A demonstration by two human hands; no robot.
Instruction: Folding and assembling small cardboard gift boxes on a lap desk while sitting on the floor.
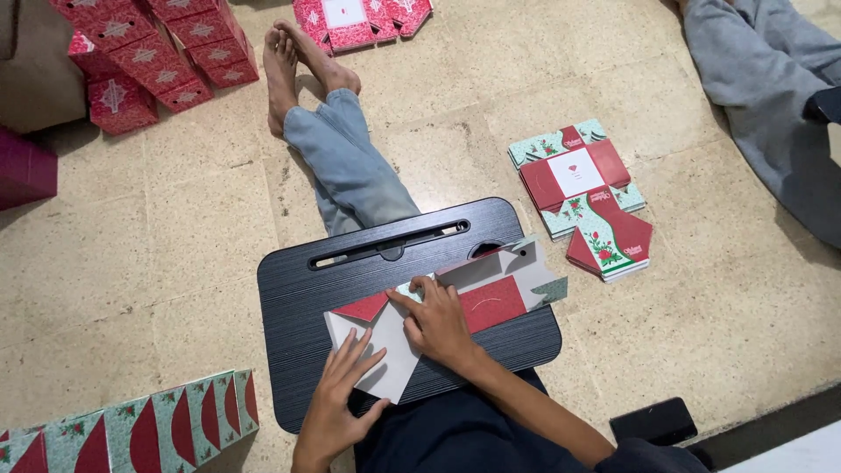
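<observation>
Flat carton — long axis left-low to right-high

Two hands — the left hand and the right hand — are pressing on one flat box blank, which is lying on one black lap tray. Two stacks of flat blanks are sitting nearby — one dark phone too.
</observation>
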